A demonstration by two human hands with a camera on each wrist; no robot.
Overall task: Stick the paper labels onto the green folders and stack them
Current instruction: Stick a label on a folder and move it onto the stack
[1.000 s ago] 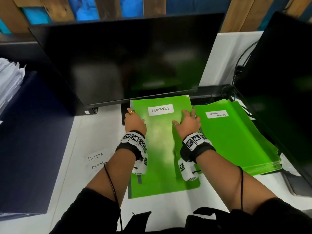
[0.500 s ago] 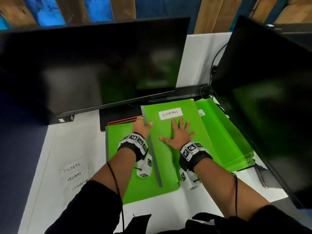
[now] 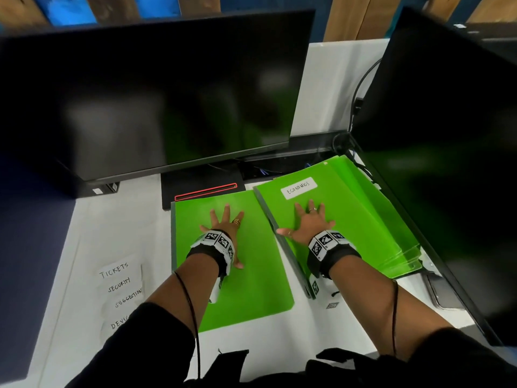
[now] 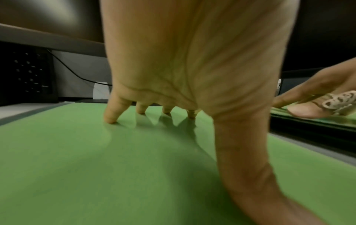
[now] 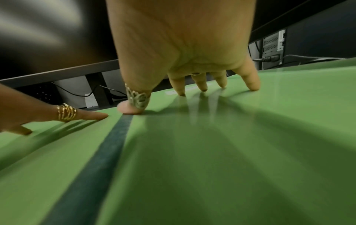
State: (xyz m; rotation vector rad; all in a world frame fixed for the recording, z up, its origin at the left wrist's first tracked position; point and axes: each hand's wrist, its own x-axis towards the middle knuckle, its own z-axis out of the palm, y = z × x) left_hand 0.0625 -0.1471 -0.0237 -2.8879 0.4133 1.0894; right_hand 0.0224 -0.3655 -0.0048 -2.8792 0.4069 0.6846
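Observation:
A plain green folder (image 3: 251, 275) lies on the white desk in front of me. My left hand (image 3: 223, 228) rests flat on it with fingers spread, fingertips (image 4: 110, 120) pressing its cover (image 4: 96, 167). To its right a green folder (image 3: 349, 219) bearing a white paper label "ECONOMICS" (image 3: 298, 187) sits on top of a stack of green folders (image 3: 391, 247). My right hand (image 3: 309, 222) lies flat on that labelled folder (image 5: 231, 152), fingers spread, just below the label. A sheet of paper labels (image 3: 121, 289) with handwritten words lies at the left.
A large dark monitor (image 3: 156, 102) stands behind the folders, its black base (image 3: 201, 189) touching the plain folder's far edge. A second dark monitor (image 3: 447, 135) overhangs the stack at the right. Cables (image 3: 361, 88) run behind. A dark blue panel (image 3: 28, 247) borders the desk at left.
The ECONOMICS folder has slid right onto the stack under my right hand, uncovering the plain folder. My left hand has let go of its edge and now lies flat on the plain folder.

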